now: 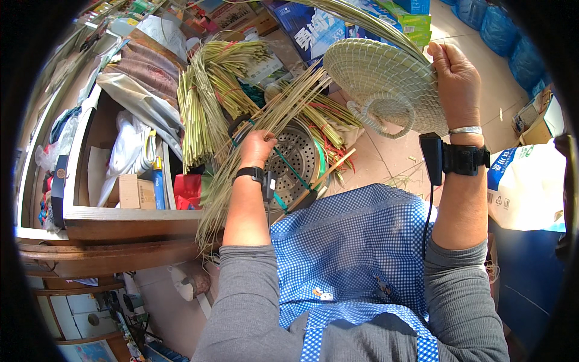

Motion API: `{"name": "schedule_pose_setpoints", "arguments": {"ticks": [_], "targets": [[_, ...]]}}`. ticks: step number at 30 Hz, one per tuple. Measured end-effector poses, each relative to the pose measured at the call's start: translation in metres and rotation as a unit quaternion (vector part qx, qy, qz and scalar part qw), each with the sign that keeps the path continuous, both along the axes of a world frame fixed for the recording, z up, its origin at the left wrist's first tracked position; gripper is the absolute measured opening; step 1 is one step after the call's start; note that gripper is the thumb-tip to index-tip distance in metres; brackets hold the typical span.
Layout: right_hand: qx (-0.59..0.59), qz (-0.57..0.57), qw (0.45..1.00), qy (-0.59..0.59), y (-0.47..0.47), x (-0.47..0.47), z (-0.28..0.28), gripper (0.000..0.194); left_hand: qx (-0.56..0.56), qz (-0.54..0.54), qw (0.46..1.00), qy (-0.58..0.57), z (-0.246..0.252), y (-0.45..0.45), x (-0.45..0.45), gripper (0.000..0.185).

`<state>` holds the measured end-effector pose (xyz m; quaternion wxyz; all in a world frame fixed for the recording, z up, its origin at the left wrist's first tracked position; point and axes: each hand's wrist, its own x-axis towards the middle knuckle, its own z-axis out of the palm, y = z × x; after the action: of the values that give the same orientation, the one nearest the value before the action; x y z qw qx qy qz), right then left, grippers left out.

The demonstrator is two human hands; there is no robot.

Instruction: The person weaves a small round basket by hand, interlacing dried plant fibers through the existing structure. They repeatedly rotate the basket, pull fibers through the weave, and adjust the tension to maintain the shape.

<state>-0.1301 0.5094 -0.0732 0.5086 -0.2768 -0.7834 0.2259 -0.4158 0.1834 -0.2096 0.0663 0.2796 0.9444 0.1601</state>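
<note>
My right hand (457, 81) grips the rim of a round coiled-straw piece (380, 77), stitched with pale strands and tilted on edge. A looped woven handle (391, 115) stands out from its face. Loose straw (375, 20) trails from the rim toward the upper left. A thin point shows above my right fingers; what it is I cannot tell. My left hand (257, 149), its fingers curled in, pinches at long dry straw strands (280, 106). These strands lie across a perforated metal steamer pan (291, 154) with a green strap (289, 165) over it.
Tied straw bundles (199, 113) lie beyond the pan. To the left stands a glass-topped cabinet (135, 215) holding a cardboard box (135, 192). Blue water bottles (497, 31) stand at upper right. A white printed sack (527, 185) is beside my right forearm. A checked apron (353, 240) covers my lap.
</note>
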Motion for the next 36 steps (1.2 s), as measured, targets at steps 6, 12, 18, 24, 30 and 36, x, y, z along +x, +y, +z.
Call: {"name": "schedule_pose_setpoints", "arguments": {"ticks": [6,12,18,24,30,36], "targets": [[-0.006,-0.002,1.0,-0.01,-0.001,-0.001,0.0,0.028,-0.062,0.013,0.997,0.04,0.001,0.004,0.003,0.021],[-0.004,-0.01,1.0,-0.019,0.0,0.0,0.001,0.027,-0.067,0.015,0.996,0.056,-0.004,0.0,0.001,0.019],[-0.012,-0.01,1.0,-0.005,0.003,0.005,0.002,0.03,-0.032,0.016,0.999,-0.021,0.019,-0.014,-0.012,0.018],[-0.007,-0.008,1.0,0.014,0.008,0.006,-0.002,0.032,-0.027,0.006,0.999,-0.018,0.032,-0.021,-0.011,0.018],[-0.013,-0.009,1.0,-0.002,0.007,0.004,-0.003,0.027,0.013,-0.009,1.0,0.021,0.008,0.006,0.011,0.025],[-0.031,-0.004,0.999,-0.011,0.004,0.004,-0.002,0.025,-0.007,0.002,0.999,0.04,-0.005,0.019,0.008,0.017]]}}
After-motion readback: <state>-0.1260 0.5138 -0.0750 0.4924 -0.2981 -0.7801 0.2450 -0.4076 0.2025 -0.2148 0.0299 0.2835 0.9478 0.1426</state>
